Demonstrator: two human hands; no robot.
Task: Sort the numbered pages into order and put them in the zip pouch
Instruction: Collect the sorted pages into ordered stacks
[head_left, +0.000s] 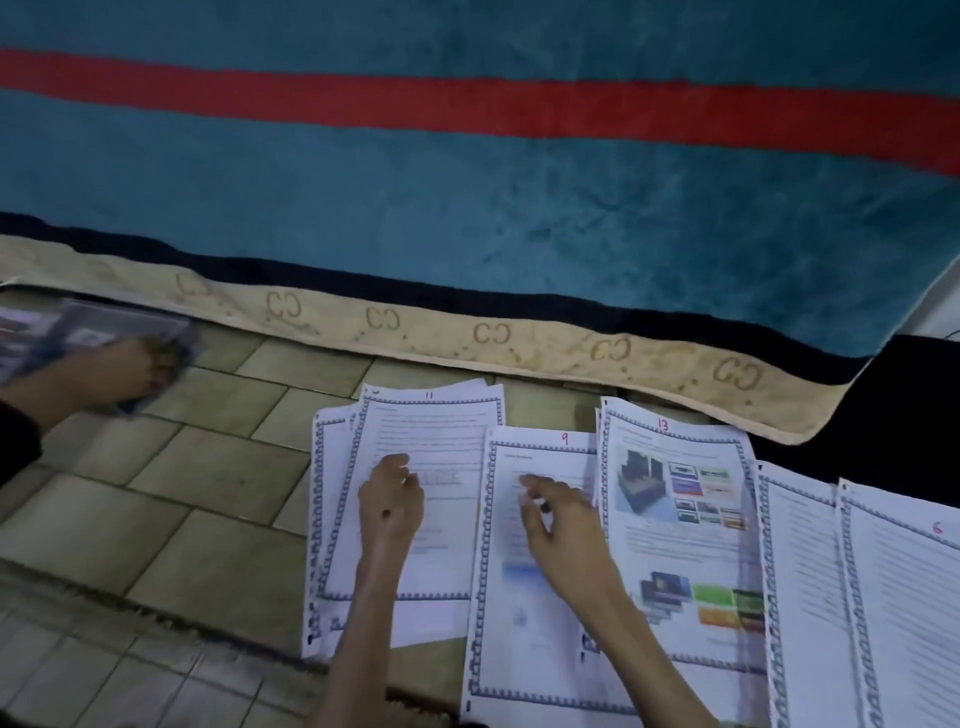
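White printed pages with blue patterned borders lie spread in a row on a tiled floor (156, 493), each marked with a red handwritten number, beside the edge of a teal blanket (519, 218) crossed by a red stripe and trimmed in beige. A person's left hand (390, 499) rests on the page numbered 11 (441, 441), which tops a loose stack at the left of the row, fingers loosely curled with the tips on the paper and nothing gripped. Their right hand (558, 525) hovers over or touches the page numbered 9 (519, 623), fingers spread and slightly bent, grasping nothing. Just to the right, the page numbered 13 (685, 561), printed with colour pictures, overlaps the edge of page 9, and further right lie more sheets, one of them the page numbered 6 (914, 597). At far left a bare foot (119, 374) rests on a blurred greyish flat object (78, 332); whether it is the pouch cannot be told
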